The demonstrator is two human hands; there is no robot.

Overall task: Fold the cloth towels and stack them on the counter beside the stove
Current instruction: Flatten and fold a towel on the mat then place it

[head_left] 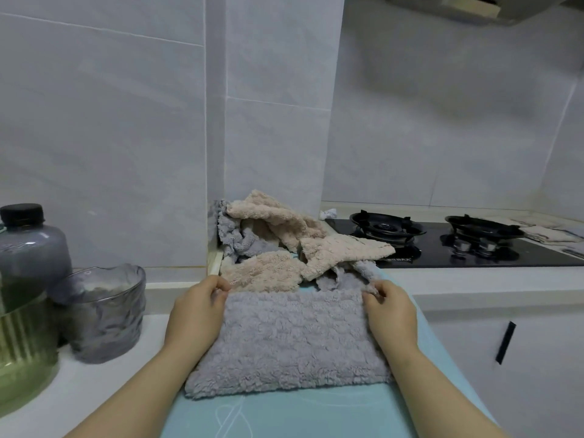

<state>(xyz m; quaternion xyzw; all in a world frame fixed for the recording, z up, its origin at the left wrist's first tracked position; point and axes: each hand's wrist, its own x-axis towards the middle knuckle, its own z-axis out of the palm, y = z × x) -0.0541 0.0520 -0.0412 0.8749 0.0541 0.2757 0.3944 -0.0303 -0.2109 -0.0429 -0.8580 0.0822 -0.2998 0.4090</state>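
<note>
A fluffy grey towel (290, 339) lies flat on a light blue mat (316, 412) in front of me. My left hand (197, 314) pinches its far left corner. My right hand (390, 311) pinches its far right corner. Behind it, against the tiled wall, sits a loose heap of beige towels (284, 222) mixed with grey towels (235, 238). One beige towel (341, 251) hangs over the edge of the black gas stove (458, 245).
At the left on the white counter (94, 384) stand a ribbed green container (22, 352), a grey bottle with a black cap (28, 248) and a clear textured glass cup (104, 311). Folded pale cloths (546, 232) lie right of the stove. A cabinet door with a black handle (505, 343) is below.
</note>
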